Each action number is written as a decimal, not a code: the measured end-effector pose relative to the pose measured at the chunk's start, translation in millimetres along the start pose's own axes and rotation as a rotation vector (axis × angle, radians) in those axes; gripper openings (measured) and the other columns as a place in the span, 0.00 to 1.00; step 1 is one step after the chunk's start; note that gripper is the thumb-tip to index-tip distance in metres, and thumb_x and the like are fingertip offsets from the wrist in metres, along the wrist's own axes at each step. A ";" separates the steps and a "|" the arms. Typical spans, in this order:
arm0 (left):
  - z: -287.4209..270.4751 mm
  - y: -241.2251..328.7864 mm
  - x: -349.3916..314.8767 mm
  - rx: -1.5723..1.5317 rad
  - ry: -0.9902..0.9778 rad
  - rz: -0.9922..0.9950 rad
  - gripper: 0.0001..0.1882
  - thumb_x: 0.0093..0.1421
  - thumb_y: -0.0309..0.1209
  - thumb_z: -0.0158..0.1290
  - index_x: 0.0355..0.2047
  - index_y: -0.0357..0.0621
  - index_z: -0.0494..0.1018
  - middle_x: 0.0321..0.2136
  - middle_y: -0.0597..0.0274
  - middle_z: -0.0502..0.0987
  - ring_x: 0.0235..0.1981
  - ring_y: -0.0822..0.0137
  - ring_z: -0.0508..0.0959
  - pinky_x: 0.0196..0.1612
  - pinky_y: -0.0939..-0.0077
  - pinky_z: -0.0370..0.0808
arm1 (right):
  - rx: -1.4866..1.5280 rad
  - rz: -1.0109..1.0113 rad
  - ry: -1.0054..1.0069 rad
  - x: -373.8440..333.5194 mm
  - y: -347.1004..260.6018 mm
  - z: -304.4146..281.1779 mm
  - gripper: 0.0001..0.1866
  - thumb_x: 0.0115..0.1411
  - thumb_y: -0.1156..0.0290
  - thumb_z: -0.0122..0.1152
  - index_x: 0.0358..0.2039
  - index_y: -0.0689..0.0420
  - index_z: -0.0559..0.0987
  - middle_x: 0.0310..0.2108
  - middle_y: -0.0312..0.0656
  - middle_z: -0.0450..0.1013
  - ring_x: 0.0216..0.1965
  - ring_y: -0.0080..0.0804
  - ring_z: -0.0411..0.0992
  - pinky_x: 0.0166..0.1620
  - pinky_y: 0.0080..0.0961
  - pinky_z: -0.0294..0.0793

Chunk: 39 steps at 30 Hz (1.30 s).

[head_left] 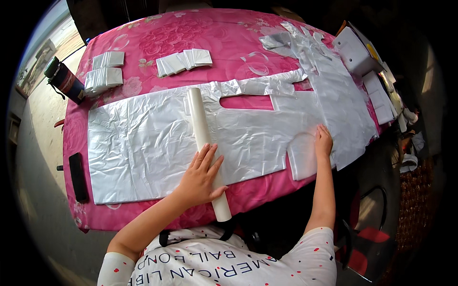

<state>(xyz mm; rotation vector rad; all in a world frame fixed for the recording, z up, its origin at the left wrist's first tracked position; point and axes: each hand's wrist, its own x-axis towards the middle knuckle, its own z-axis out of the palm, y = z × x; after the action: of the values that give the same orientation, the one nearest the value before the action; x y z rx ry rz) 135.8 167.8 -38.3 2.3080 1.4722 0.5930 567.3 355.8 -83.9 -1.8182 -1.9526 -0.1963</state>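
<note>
A white plastic bag [143, 143] with cut-out handles lies flat and creased across the table. Over it rests a long white tube [202, 124], its near end reaching past the bag toward me. My left hand [202, 174] lies on this tube with fingers spread, not wrapped around it. My right hand [323, 141] presses down on plastic at the bag's handle end, its fingers close together and mostly straight. Beside it, a loose handle flap [303, 159] curves toward the table's near edge. More white bags [341, 114] lie spread out to the right, partly overlapping.
A pink flowered cloth [167, 35] covers the table. Folded white packets [105, 78] sit at the far left, with another fanned row [184, 62] beyond the tube. A dark bottle [64, 78] and a black phone-like object [78, 177] are at left; white boxes [358, 50] stand at right.
</note>
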 end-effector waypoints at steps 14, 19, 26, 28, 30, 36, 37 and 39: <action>-12.1 16.7 -2.1 -1.160 0.227 -0.278 0.31 0.53 0.35 0.57 0.54 0.35 0.61 0.52 0.48 0.64 0.52 0.59 0.66 0.52 0.66 0.67 | 0.933 -0.266 -0.499 -87.3 -295.8 -86.8 0.10 0.47 0.77 0.63 0.31 0.59 0.74 0.28 0.41 0.74 0.26 0.33 0.73 0.32 0.26 0.73; -46.4 -37.4 -26.6 -1.401 0.086 -0.790 0.14 0.56 0.30 0.56 0.41 0.37 0.72 0.28 0.62 0.77 0.31 0.73 0.77 0.36 0.78 0.74 | 0.953 -0.609 -0.555 -131.4 -322.2 -99.2 0.17 0.46 0.69 0.66 0.37 0.60 0.74 0.39 0.45 0.71 0.40 0.41 0.70 0.40 0.34 0.71; -113.6 -146.7 -125.6 -1.107 0.184 -1.020 0.11 0.56 0.30 0.54 0.38 0.38 0.72 0.27 0.63 0.76 0.27 0.73 0.76 0.33 0.79 0.74 | 0.278 -0.145 -0.495 -168.9 -300.4 -101.0 0.27 0.44 0.48 0.65 0.28 0.61 0.72 0.30 0.50 0.72 0.31 0.45 0.72 0.33 0.37 0.72; -125.1 -161.6 -129.2 -1.023 0.153 -1.050 0.11 0.56 0.29 0.53 0.38 0.37 0.72 0.26 0.64 0.75 0.25 0.74 0.75 0.31 0.79 0.73 | 0.327 -0.035 -0.774 -175.2 -296.3 -95.8 0.26 0.46 0.48 0.63 0.26 0.62 0.72 0.24 0.50 0.73 0.27 0.47 0.73 0.31 0.39 0.72; -133.9 -170.7 -127.9 -0.882 0.140 -1.034 0.10 0.56 0.29 0.53 0.37 0.38 0.73 0.26 0.64 0.76 0.25 0.75 0.76 0.30 0.81 0.73 | 0.343 -0.030 -0.829 -179.0 -295.8 -93.5 0.24 0.49 0.49 0.59 0.22 0.62 0.73 0.16 0.52 0.72 0.21 0.50 0.73 0.27 0.41 0.71; -149.4 -174.9 -118.5 -0.017 0.032 -0.850 0.15 0.48 0.23 0.55 0.39 0.34 0.71 0.28 0.59 0.76 0.29 0.67 0.77 0.33 0.75 0.73 | 0.345 0.003 -0.832 -172.1 -282.6 -92.6 0.22 0.49 0.51 0.59 0.24 0.61 0.75 0.19 0.52 0.73 0.23 0.49 0.73 0.28 0.40 0.72; -143.3 -165.1 -109.4 0.180 0.143 -0.693 0.16 0.48 0.23 0.55 0.40 0.35 0.71 0.31 0.58 0.76 0.32 0.64 0.76 0.36 0.73 0.73 | 0.337 0.002 -0.837 -172.2 -281.5 -92.4 0.22 0.49 0.51 0.59 0.24 0.61 0.75 0.19 0.52 0.73 0.23 0.49 0.73 0.29 0.40 0.72; -124.1 -139.6 -87.0 0.550 0.356 -0.352 0.18 0.47 0.22 0.55 0.42 0.37 0.70 0.38 0.55 0.74 0.40 0.59 0.74 0.42 0.69 0.72 | 0.356 0.017 -0.862 -169.6 -279.3 -94.1 0.22 0.49 0.50 0.59 0.25 0.61 0.75 0.19 0.52 0.73 0.23 0.49 0.73 0.29 0.40 0.72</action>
<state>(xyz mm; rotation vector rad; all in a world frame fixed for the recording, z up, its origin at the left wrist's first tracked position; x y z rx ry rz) -68.3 152.5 -15.0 2.2971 2.4020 0.5679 320.9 131.7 -15.4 -1.8135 -2.2791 1.0349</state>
